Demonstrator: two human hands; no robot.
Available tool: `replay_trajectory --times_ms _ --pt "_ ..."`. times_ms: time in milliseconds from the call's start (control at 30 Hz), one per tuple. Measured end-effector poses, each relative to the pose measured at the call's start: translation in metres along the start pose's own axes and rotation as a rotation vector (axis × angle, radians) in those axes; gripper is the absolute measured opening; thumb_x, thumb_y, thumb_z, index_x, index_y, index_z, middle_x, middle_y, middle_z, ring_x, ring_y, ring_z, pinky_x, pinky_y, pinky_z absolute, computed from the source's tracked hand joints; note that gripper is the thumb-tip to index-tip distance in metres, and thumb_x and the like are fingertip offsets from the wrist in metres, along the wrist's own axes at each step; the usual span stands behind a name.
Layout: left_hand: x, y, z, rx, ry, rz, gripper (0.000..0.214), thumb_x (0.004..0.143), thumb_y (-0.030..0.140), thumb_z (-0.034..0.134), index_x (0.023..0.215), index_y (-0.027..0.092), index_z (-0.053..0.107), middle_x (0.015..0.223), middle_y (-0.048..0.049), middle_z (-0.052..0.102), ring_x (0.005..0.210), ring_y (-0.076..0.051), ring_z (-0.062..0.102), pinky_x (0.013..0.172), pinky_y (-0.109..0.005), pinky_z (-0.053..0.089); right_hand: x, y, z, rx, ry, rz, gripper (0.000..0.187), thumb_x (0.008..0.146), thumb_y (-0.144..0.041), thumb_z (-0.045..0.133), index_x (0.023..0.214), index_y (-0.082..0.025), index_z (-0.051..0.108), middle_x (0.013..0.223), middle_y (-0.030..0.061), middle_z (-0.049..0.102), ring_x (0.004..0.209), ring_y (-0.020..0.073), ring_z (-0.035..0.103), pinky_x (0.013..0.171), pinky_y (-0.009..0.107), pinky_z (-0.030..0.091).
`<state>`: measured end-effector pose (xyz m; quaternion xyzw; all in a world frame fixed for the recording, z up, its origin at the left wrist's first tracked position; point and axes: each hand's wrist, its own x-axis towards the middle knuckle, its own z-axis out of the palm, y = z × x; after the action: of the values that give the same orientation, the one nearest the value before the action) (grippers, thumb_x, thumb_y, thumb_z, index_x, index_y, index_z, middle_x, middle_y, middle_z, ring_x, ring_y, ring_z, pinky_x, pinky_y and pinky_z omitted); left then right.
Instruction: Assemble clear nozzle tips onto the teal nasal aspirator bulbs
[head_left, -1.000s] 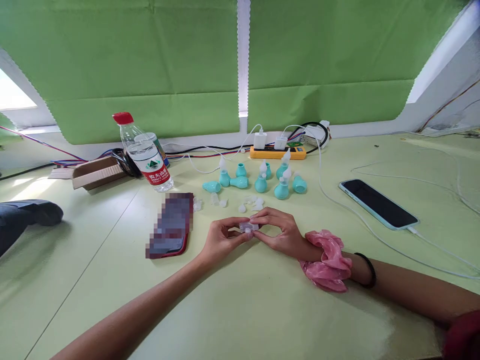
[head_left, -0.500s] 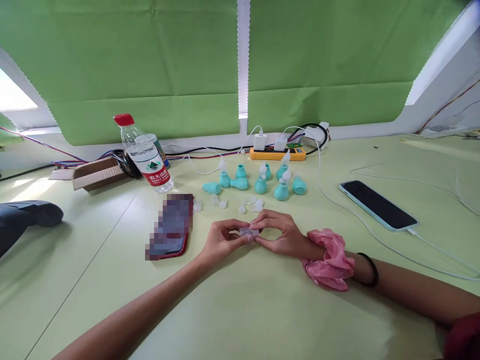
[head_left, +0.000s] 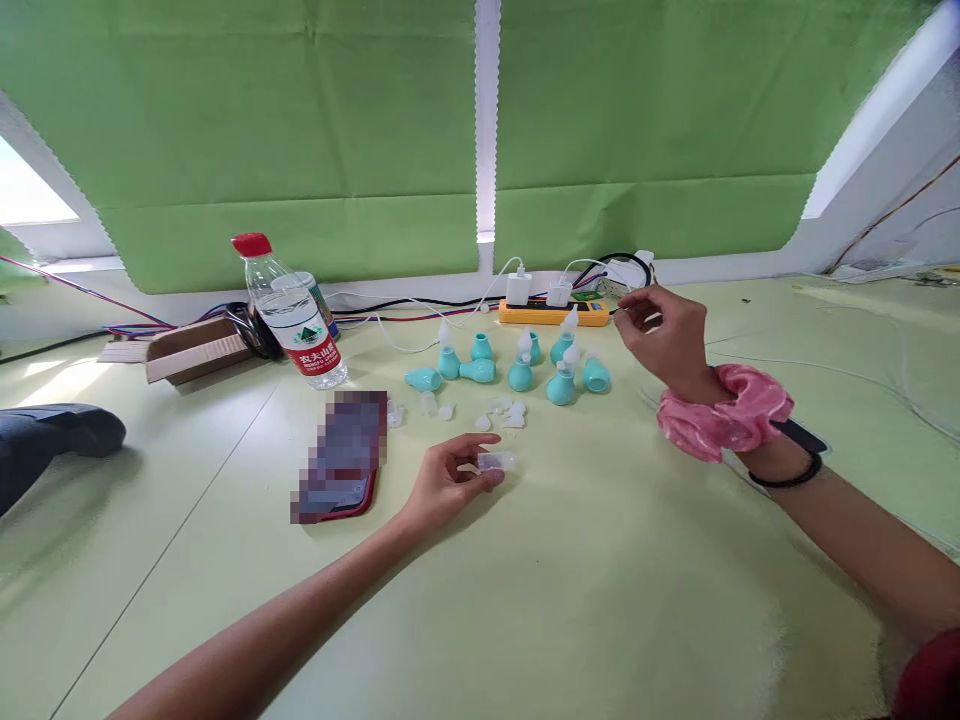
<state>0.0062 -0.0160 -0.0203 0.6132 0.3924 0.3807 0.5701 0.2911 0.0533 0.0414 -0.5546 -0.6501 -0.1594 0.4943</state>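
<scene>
On a pale green table, the left hand grasps a clear tube, sideways, between thumb and fingers. Beyond lie white pieces, then teal bulbs. Right of these, the right hand is raised, fingertips together; its grip cannot be told.

Beyond a pale green tabletop, two green blinds hanging side by side; white wall at right, bright daylight through a window at far left.
</scene>
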Motion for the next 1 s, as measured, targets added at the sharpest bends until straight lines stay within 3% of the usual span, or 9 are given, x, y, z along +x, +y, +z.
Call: replay_trajectory --times_ms 100,200,267,333,400,567,700,833,1000 --pt "0.000 0.000 0.000 0.026 0.008 0.008 0.035 0.068 0.032 0.063 0.095 0.009 0.062 0.063 -0.0010 0.054 0.053 -0.009 0.051 0.056 -0.023 0.045 0.005 0.032 0.006 -0.076 -0.255 0.122 0.010 0.063 -0.023 0.056 0.068 -0.016 0.062 0.053 0.0006 0.058 0.050 0.0138 0.054 0.053 0.028 0.045" --pt "0.000 -0.002 0.001 0.036 0.012 0.006 0.036 0.071 0.036 0.059 0.093 0.008 0.062 0.060 -0.0004 0.051 0.051 -0.009 0.049 0.051 -0.023 0.044 0.002 0.033 0.007 -0.040 -0.391 0.096 0.007 0.060 -0.024 0.059 0.060 -0.017 0.062 0.049 -0.0006 0.057 0.047 0.0130 0.053 0.049 0.026 0.044" --pt "0.000 -0.003 0.001 0.036 0.017 0.012 0.037 0.072 0.038 0.058 0.093 0.008 0.062 0.059 -0.0003 0.051 0.050 -0.009 0.048 0.048 -0.022 0.043 0.002 0.017 0.004 0.008 -0.300 0.035 0.006 0.060 -0.022 0.059 0.061 -0.017 0.062 0.050 -0.0006 0.056 0.046 0.0120 0.052 0.049 0.025 0.045" --pt "0.000 -0.002 0.001 0.041 0.019 0.009 0.036 0.071 0.038 0.059 0.091 0.008 0.062 0.058 0.0000 0.050 0.049 -0.008 0.047 0.046 -0.021 0.042 0.005 -0.008 0.001 0.059 -0.088 -0.057 0.006 0.064 -0.019 0.056 0.065 -0.016 0.061 0.055 0.0006 0.056 0.048 0.0117 0.051 0.051 0.026 0.046" --pt "0.000 -0.001 0.001 0.048 0.026 0.002 0.036 0.068 0.037 0.062 0.089 0.009 0.063 0.057 0.0004 0.051 0.048 -0.007 0.047 0.047 -0.021 0.041 0.010 -0.036 0.002 0.114 -0.028 -0.187 0.008 0.069 -0.019 0.053 0.072 -0.016 0.061 0.064 0.0029 0.057 0.054 0.0128 0.052 0.055 0.027 0.047" --pt "-0.001 -0.002 0.000 0.035 0.052 -0.022 0.042 0.058 0.033 0.070 0.091 0.009 0.064 0.063 -0.0013 0.056 0.051 -0.008 0.051 0.053 -0.022 0.044 0.008 -0.103 0.034 0.075 -0.365 -0.532 0.024 0.075 -0.015 0.048 0.098 -0.016 0.056 0.097 0.0097 0.056 0.091 0.0218 0.052 0.074 0.034 0.046" --pt "-0.002 -0.002 0.000 0.017 0.085 0.003 0.041 0.064 0.037 0.066 0.092 0.009 0.061 0.057 -0.0006 0.055 0.048 -0.009 0.051 0.051 -0.022 0.044 -0.010 -0.135 0.081 -0.326 -0.780 -0.453 0.027 0.073 -0.005 0.047 0.098 -0.011 0.055 0.093 0.0155 0.057 0.092 0.0281 0.050 0.065 0.035 0.046" --pt "-0.002 0.003 0.000 -0.003 0.169 0.001 0.039 0.068 0.042 0.060 0.086 0.008 0.059 0.053 0.0016 0.050 0.044 -0.007 0.045 0.042 -0.019 0.038 -0.022 -0.140 0.106 -0.411 -0.814 -0.388 0.026 0.068 0.002 0.048 0.090 -0.007 0.057 0.089 0.0194 0.055 0.087 0.0293 0.050 0.061 0.035 0.045" --pt "-0.003 0.003 -0.001 0.014 0.233 0.065 0.033 0.066 0.036 0.063 0.087 0.011 0.058 0.055 0.0035 0.049 0.046 -0.006 0.045 0.044 -0.018 0.038 -0.029 -0.127 0.077 -0.341 -0.734 -0.470 0.015 0.074 -0.010 0.048 0.084 -0.009 0.059 0.095 0.0183 0.052 0.096 0.0300 0.043 0.066 0.037 0.044"
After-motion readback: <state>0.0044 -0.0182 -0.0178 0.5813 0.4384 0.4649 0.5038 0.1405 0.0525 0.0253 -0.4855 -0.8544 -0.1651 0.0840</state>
